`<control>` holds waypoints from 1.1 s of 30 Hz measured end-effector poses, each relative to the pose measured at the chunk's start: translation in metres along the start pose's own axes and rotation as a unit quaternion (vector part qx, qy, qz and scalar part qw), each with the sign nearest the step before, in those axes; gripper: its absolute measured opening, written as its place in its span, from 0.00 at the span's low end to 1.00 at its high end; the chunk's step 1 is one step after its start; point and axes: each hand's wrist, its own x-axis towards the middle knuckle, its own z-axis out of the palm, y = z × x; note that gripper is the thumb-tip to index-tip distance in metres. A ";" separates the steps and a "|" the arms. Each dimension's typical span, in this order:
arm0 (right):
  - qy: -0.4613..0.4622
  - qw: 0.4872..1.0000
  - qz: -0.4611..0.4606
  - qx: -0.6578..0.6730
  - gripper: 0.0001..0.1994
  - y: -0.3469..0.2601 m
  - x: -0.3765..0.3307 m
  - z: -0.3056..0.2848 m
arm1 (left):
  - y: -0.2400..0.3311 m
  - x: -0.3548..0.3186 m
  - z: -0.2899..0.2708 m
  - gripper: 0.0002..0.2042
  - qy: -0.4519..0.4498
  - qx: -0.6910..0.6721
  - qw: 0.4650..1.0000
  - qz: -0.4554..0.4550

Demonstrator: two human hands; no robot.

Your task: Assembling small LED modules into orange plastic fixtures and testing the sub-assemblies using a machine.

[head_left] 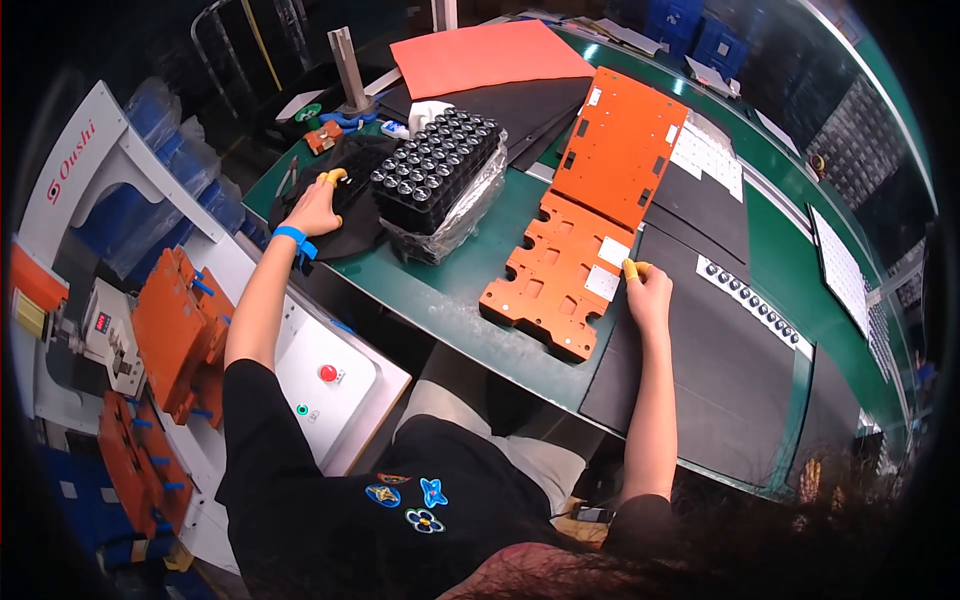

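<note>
My left hand [314, 208], with yellow finger cots and a blue wrist strap, reaches over a dark, crumpled-looking black thing [350, 215] on the bench. Its thumb and index finger are apart, with nothing plainly held. Just right of it stands a black tray stack [432, 165] with rows of round, shiny lens-like parts on top and clear plastic wrap around its lower part. My right hand [650, 295] is curled closed at the right edge of an orange hinged fixture [550, 265]. Its yellow-capped fingertips are beside two white square pieces [602, 283] on the fixture; what they pinch, if anything, is hidden.
The fixture's orange lid [625, 140] lies folded back. Black mats [690, 350] cover the bench's right side, with a white strip of round parts [750, 302] on them. A red-orange sheet [490, 58] lies at the back. A white machine with a red button [328, 373] stands left.
</note>
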 end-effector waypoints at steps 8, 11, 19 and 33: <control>-0.001 1.000 -0.003 -0.003 0.15 0.004 0.000 0.001 | 0.020 -0.019 -0.001 0.42 0.026 -0.107 0.993 -0.047; -0.004 1.000 -0.011 -0.006 0.15 0.006 0.001 0.003 | 0.023 -0.031 0.008 0.47 -0.002 -0.048 0.997 -0.061; 0.003 1.000 -0.011 -0.011 0.15 0.006 0.001 0.004 | 0.075 -0.034 -0.006 0.48 -0.093 0.009 0.988 -0.120; -0.003 1.000 -0.015 -0.017 0.16 0.004 -0.002 0.002 | -0.022 0.027 -0.067 0.34 0.217 -0.119 0.951 -0.184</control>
